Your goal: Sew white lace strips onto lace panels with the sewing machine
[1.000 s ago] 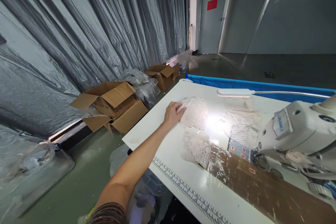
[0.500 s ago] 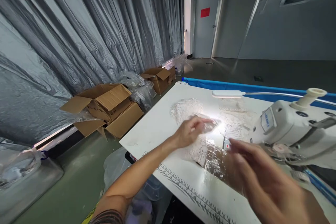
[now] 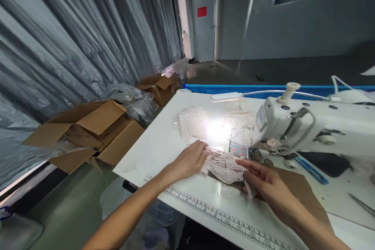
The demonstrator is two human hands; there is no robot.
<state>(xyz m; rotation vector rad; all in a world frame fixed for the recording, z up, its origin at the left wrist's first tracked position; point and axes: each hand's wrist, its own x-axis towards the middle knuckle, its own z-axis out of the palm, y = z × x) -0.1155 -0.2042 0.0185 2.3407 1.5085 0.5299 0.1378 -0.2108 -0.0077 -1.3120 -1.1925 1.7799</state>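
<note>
A piece of white lace fabric [image 3: 224, 168] lies near the front of the white sewing table [image 3: 140, 152], between my hands. My right hand [image 3: 263, 179] pinches its right edge between thumb and fingers, with a narrow strip hanging below. My left hand [image 3: 190, 159] rests at the left edge of the lace, fingers stretched out and lying on it. Just behind the lace is the sewing machine's metal plate [image 3: 238, 150] with red marks. The white sewing machine [image 3: 278, 121] stands to the right, and its lamp glare washes out part of the tabletop.
One lace pile [image 3: 191, 123] lies at the left back, another lace pile [image 3: 241, 125] beside the machine head. Blue thread snips [image 3: 312, 170] and scissors [image 3: 361, 204] lie at right. A printed ruler [image 3: 205, 209] runs along the front edge. Cardboard boxes [image 3: 96, 125] stand on the floor at left.
My view has turned right. My left hand has come down toward the table front. My right hand, blurred and nearer before, has moved in and taken hold of the lace's right edge.
</note>
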